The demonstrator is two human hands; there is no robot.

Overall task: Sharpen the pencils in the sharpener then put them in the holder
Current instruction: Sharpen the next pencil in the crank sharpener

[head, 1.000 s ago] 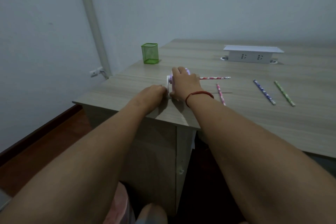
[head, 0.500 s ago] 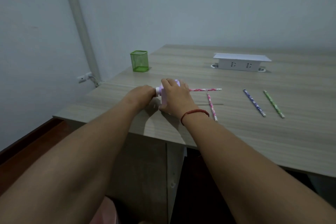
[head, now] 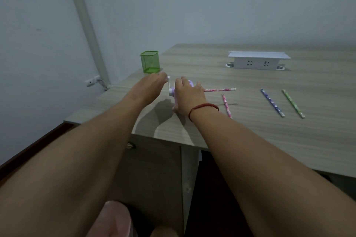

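Note:
A small purple sharpener [head: 172, 93] with a white crank stands near the desk's left front corner. My right hand [head: 187, 96] grips its body from above and hides most of it. My left hand [head: 153, 84] holds the white crank handle [head: 169, 82] at the top of its turn. A pink patterned pencil [head: 219, 89] sticks out of the sharpener to the right, lying level. A second pink pencil [head: 227, 106], a blue one [head: 272, 105] and a green one [head: 292, 106] lie loose on the desk. The green mesh holder [head: 150, 61] stands at the back left.
A white socket box [head: 258, 60] sits at the back of the wooden desk [head: 250, 136]. The desk's front edge runs under my forearms, with a drawer unit [head: 154, 169] below. A white pipe [head: 84, 25] climbs the wall on the left.
My left hand has risen from low beside the sharpener to above it, bringing the crank handle up. My right hand stays on the sharpener. The camera view has shifted slightly.

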